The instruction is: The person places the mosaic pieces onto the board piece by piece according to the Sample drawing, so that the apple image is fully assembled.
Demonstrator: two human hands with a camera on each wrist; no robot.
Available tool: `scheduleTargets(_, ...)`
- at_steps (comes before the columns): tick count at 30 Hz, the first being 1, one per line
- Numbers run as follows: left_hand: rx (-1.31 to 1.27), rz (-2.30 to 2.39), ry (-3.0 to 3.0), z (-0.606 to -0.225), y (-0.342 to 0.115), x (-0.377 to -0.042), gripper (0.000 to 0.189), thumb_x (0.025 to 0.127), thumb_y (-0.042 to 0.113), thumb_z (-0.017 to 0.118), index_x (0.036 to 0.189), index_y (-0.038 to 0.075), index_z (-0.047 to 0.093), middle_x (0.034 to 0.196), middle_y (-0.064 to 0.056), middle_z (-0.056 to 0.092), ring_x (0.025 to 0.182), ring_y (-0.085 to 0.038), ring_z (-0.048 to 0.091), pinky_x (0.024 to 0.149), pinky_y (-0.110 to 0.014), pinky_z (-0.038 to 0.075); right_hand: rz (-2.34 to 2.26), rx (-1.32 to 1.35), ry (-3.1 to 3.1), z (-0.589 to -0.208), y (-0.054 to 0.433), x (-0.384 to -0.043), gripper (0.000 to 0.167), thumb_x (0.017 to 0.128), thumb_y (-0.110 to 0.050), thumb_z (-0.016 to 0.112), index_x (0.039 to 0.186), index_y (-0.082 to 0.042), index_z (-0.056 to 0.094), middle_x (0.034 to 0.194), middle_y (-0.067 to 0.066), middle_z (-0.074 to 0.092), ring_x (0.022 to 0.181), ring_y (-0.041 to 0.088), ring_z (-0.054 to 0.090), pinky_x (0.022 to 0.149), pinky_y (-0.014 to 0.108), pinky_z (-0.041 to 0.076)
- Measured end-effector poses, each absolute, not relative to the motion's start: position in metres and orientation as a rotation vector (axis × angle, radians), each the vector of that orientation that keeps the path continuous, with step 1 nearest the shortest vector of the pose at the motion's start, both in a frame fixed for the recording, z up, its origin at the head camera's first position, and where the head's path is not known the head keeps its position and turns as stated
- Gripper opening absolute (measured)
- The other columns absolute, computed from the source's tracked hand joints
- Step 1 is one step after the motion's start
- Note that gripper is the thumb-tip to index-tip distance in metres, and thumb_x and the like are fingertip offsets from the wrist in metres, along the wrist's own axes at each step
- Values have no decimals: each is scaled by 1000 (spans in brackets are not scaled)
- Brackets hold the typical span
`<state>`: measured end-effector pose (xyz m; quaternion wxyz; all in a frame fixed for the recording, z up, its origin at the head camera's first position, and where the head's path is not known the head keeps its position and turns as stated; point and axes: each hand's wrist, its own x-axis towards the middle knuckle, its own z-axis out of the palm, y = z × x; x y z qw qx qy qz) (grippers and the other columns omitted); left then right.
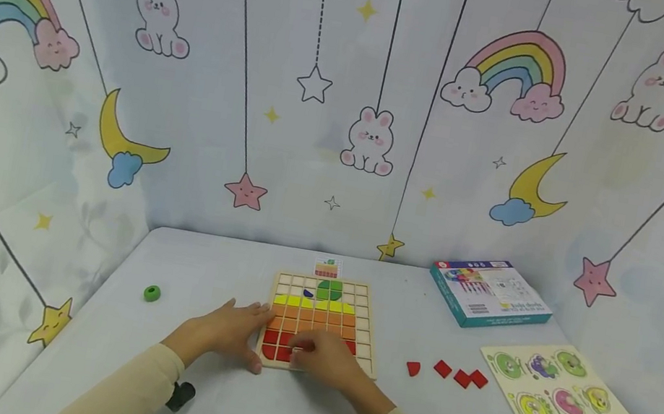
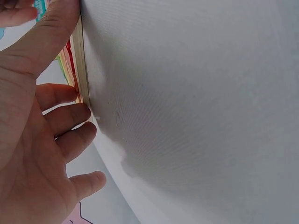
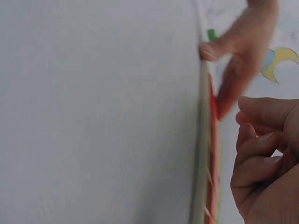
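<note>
A wooden grid board (image 1: 369, 360) lies on the table with colored tiles in its cells: red rows (image 1: 271, 337) near me, orange (image 1: 312, 326) and yellow (image 1: 290, 300) above, a green shape (image 1: 329, 290) and a small blue piece (image 1: 308, 293) near the top. My left hand (image 1: 235, 330) touches the board's left edge, fingers spread and thumb at the near corner. Over the near red rows, my right hand (image 1: 323, 357) has its thumb and forefinger brought together and the other fingers curled; I cannot tell whether a tile is between the fingertips.
Several red square tiles (image 1: 443, 368) and a rounded red tile (image 1: 413, 369) lie right of the board. A picture card (image 1: 328, 268) is behind it, a green bead (image 1: 152, 293) at left. A box (image 1: 492, 292) and a fruit puzzle board (image 1: 543, 403) occupy the right side.
</note>
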<state>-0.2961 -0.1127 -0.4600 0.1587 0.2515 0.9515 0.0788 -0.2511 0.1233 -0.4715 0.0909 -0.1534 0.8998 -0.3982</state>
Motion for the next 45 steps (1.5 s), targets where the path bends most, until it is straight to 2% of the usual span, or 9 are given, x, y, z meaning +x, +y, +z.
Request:
scheduleTargets(3,715,215,2728,-460,-111,-297,108,71,60,86,158,16,39,162,-5,41,152,-26,33,122,-64,19,-1411,-382,2567,-464,158,-250,25,94,-20,73,117,-13,75,95,0,63,89,19,55,65,28,49)
scheduleTargets(10,697,239,2714,-459,-109,-297,106,71,58,87,158,18,40,162,-4,41,152,-25,32,122,-63,17,-1739,221,2444,-459,285,-240,46,98,-31,69,138,-8,61,106,12,60,70,21,48,53,23,39)
scheduleTargets(14,694,231,2706,-458,-110,-296,107,71,59,87,157,18,40,162,-3,41,152,-25,32,122,-63,18,-1606,472,2509,-472,344,-232,52,100,-34,66,141,-4,57,109,12,61,75,20,51,56,25,40)
scheduleTargets(16,685,224,2716,-458,-113,-297,107,71,60,87,157,19,41,162,-3,41,152,-25,32,122,-63,18,-1490,474,2563,-479,358,-232,51,99,-35,66,139,-3,59,117,16,62,88,26,55,66,29,48)
scheduleTargets(21,684,233,2729,-458,-116,-297,106,71,58,87,157,18,41,161,-4,42,152,-25,32,122,-64,17,-1177,383,2735,-480,358,-237,41,93,-31,72,124,-5,70,124,21,63,109,34,55,87,47,51)
scheduleTargets(24,687,247,2718,-458,-114,-296,105,72,57,87,157,17,42,161,-4,42,152,-26,32,122,-63,17,-1071,409,2769,-477,354,-237,34,88,-27,77,115,-7,72,107,13,65,99,29,56,79,41,47)
scheduleTargets(29,687,246,2711,-459,-112,-295,105,71,58,87,157,17,42,161,-3,42,152,-25,32,122,-63,18,-1118,391,2776,-474,351,-231,21,92,-20,73,106,-5,67,97,8,65,93,25,55,74,35,46)
scheduleTargets(36,682,223,2714,-461,-111,-297,105,72,59,86,157,19,41,162,-2,41,153,-24,32,123,-63,17,-1576,362,2596,-469,339,-231,40,105,-29,58,135,-4,53,100,13,62,81,21,57,64,26,52)
scheduleTargets(45,672,250,2710,-460,-111,-296,103,72,58,87,156,19,42,161,-3,42,152,-24,32,123,-62,17,-2022,315,2252,-457,300,-254,59,99,-31,69,149,-8,49,117,13,71,89,20,68,75,21,57)
